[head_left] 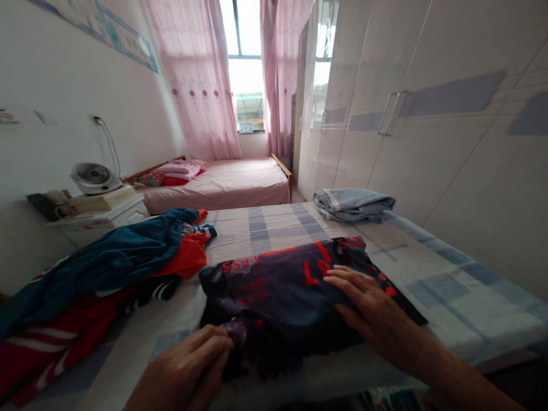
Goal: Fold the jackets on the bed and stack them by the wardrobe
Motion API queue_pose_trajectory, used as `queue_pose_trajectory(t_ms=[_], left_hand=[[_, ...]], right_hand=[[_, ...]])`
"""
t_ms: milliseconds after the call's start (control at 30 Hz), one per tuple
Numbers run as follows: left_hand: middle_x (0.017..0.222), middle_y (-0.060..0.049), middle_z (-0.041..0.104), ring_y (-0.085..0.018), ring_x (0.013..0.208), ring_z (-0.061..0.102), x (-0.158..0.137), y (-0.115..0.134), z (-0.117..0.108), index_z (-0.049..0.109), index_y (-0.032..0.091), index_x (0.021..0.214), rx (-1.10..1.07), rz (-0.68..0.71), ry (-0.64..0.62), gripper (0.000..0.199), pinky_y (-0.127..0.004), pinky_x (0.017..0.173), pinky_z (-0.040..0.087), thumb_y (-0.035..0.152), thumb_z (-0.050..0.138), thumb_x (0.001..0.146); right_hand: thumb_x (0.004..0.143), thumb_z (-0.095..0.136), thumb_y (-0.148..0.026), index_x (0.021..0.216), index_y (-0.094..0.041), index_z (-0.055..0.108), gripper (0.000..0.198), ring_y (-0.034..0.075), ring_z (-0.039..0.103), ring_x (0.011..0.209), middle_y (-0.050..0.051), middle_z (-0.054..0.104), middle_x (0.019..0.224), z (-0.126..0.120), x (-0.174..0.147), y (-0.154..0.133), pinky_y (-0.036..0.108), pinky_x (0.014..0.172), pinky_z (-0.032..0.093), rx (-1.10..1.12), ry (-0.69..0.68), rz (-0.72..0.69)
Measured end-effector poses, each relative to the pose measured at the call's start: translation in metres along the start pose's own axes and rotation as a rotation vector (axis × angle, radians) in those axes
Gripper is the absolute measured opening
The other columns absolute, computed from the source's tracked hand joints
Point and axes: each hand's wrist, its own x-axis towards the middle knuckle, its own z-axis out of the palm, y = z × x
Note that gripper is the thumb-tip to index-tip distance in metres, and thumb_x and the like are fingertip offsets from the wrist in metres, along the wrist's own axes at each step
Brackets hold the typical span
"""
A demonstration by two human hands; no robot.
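A black plastic bag (278, 302) with red lettering lies flat on the checked bedsheet, looking filled, its contents hidden. At its near left corner my left hand (188, 365) pinches the crinkled plastic between thumb and fingers. Across the right part of its top rests my right hand (372, 308), fingers stretched out and slightly apart on the red print. Left of the bag is a loose heap of clothes, with a teal garment (124, 245) over orange, red and black striped pieces. Beyond the bag, to the right, sits a folded pair of jeans (353, 204).
The blue and white checked sheet (282, 220) covers the bed in front of me. Farther off stands a pink-covered bed (240, 180) by the curtained window. A small fan (95, 177) sits on a cabinet at left; a white wardrobe (428, 114) lines the right side.
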Motion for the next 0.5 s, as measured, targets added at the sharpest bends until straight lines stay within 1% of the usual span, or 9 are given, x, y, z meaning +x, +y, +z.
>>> queue_pose_trajectory(t_ms=[67, 100, 167, 267, 300, 333, 400, 433, 500], left_hand=[[0.097, -0.001, 0.064, -0.012, 0.085, 0.063, 0.021, 0.008, 0.000, 0.061, 0.025, 0.093, 0.012, 0.053, -0.029, 0.018, -0.019, 0.073, 0.050, 0.026, 0.043, 0.090], [0.099, -0.003, 0.063, -0.014, 0.088, 0.062, 0.030, 0.012, 0.002, 0.060, 0.024, 0.094, 0.030, 0.070, -0.036, 0.017, -0.021, 0.075, 0.050, 0.023, 0.044, 0.089], [0.096, -0.004, 0.062, -0.016, 0.087, 0.061, 0.046, 0.019, 0.007, 0.060, 0.022, 0.088, 0.081, 0.070, -0.010, 0.016, -0.027, 0.075, 0.050, 0.020, 0.044, 0.088], [0.092, -0.006, 0.062, -0.019, 0.084, 0.059, 0.063, 0.030, 0.014, 0.059, 0.019, 0.084, 0.116, 0.047, 0.078, 0.017, -0.032, 0.073, 0.050, 0.019, 0.042, 0.087], [0.094, -0.007, 0.062, -0.019, 0.086, 0.059, 0.068, 0.034, 0.017, 0.059, 0.019, 0.085, 0.108, 0.054, 0.088, 0.016, -0.033, 0.075, 0.050, 0.019, 0.043, 0.087], [0.098, -0.007, 0.062, -0.020, 0.089, 0.059, 0.072, 0.036, 0.021, 0.059, 0.019, 0.089, 0.098, 0.067, 0.076, 0.016, -0.034, 0.077, 0.050, 0.019, 0.043, 0.087], [0.113, -0.009, 0.060, -0.021, 0.104, 0.057, 0.081, 0.036, 0.032, 0.059, 0.017, 0.102, 0.100, 0.116, -0.003, 0.021, -0.036, 0.088, 0.048, 0.019, 0.045, 0.086], [0.124, -0.010, 0.056, -0.023, 0.113, 0.052, 0.084, 0.033, 0.040, 0.057, 0.017, 0.111, 0.124, 0.146, -0.058, 0.027, -0.038, 0.094, 0.045, 0.019, 0.047, 0.086], [0.139, -0.011, 0.044, -0.027, 0.128, 0.039, 0.091, 0.021, 0.058, 0.047, 0.016, 0.128, 0.210, 0.177, -0.148, 0.043, -0.045, 0.103, 0.036, 0.023, 0.049, 0.086]], right_hand=[[0.085, 0.050, -0.022, 0.127, -0.022, 0.048, 0.042, 0.022, 0.040, 0.127, 0.007, 0.049, 0.134, 0.005, 0.013, -0.009, 0.042, 0.103, 0.039, 0.007, -0.056, 0.008], [0.086, 0.050, -0.024, 0.130, -0.021, 0.046, 0.044, 0.022, 0.036, 0.130, 0.008, 0.045, 0.138, 0.008, 0.019, -0.014, 0.043, 0.105, 0.036, 0.010, -0.083, 0.003], [0.086, 0.050, -0.027, 0.134, -0.020, 0.042, 0.049, 0.023, 0.029, 0.134, 0.008, 0.039, 0.142, 0.013, 0.032, -0.025, 0.045, 0.108, 0.032, 0.017, -0.122, -0.010], [0.087, 0.050, -0.029, 0.137, -0.019, 0.037, 0.053, 0.023, 0.023, 0.136, 0.008, 0.033, 0.146, 0.017, 0.053, -0.040, 0.045, 0.110, 0.026, 0.049, -0.126, -0.038], [0.088, 0.049, -0.030, 0.138, -0.019, 0.035, 0.054, 0.022, 0.021, 0.137, 0.008, 0.031, 0.147, 0.019, 0.060, -0.044, 0.045, 0.111, 0.025, 0.067, -0.123, -0.047], [0.090, 0.046, -0.031, 0.139, -0.018, 0.033, 0.053, 0.022, 0.020, 0.137, 0.008, 0.030, 0.148, 0.020, 0.066, -0.047, 0.044, 0.111, 0.024, 0.087, -0.120, -0.054], [0.093, 0.038, -0.033, 0.141, -0.016, 0.031, 0.051, 0.020, 0.018, 0.138, 0.009, 0.027, 0.149, 0.024, 0.077, -0.051, 0.043, 0.112, 0.022, 0.124, -0.115, -0.056], [0.094, 0.034, -0.034, 0.141, -0.015, 0.031, 0.050, 0.020, 0.018, 0.138, 0.010, 0.027, 0.149, 0.027, 0.082, -0.051, 0.042, 0.112, 0.022, 0.139, -0.114, -0.055], [0.095, 0.030, -0.036, 0.141, -0.015, 0.030, 0.051, 0.018, 0.017, 0.138, 0.010, 0.027, 0.149, 0.036, 0.089, -0.050, 0.041, 0.112, 0.021, 0.161, -0.118, -0.073]])
